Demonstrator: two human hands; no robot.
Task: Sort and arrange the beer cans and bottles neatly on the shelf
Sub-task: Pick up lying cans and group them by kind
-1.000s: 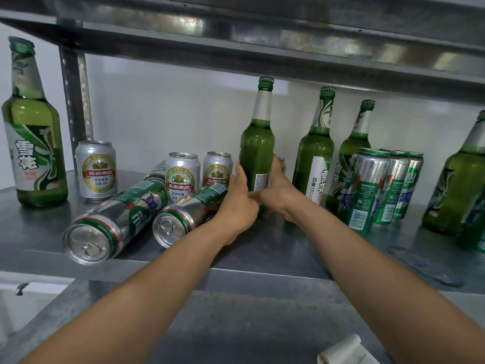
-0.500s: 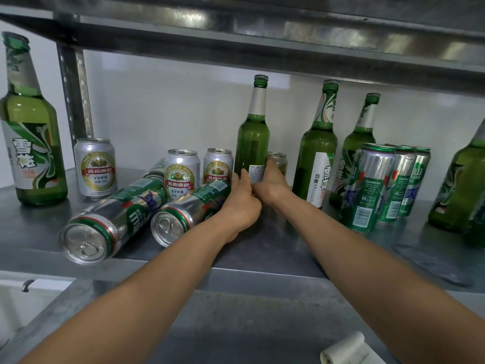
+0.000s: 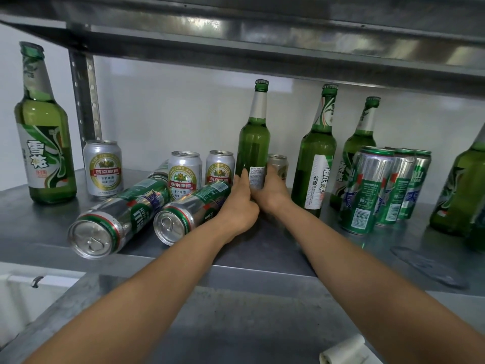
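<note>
A tall green beer bottle (image 3: 254, 139) stands upright at the middle of the grey metal shelf (image 3: 39, 227). My left hand (image 3: 240, 203) and my right hand (image 3: 273, 193) both grip its base from either side. Two long green cans (image 3: 123, 215) (image 3: 193, 210) lie on their sides left of my hands. Short silver cans (image 3: 103, 168) (image 3: 184, 174) (image 3: 220, 166) stand behind them, and another (image 3: 278, 165) is half hidden behind my right hand. More green bottles (image 3: 316, 153) (image 3: 359, 145) stand to the right.
A large green bottle (image 3: 43, 132) stands at the far left beside the shelf post (image 3: 84, 95). Three tall green cans (image 3: 367, 189) stand at the right, with another bottle (image 3: 464, 185) at the right edge. The upper shelf (image 3: 262, 40) hangs low overhead. A paper roll (image 3: 343, 352) lies below.
The bottle in my two hands has shifted a little toward the back of the shelf and stands upright. Both hands stay round its base.
</note>
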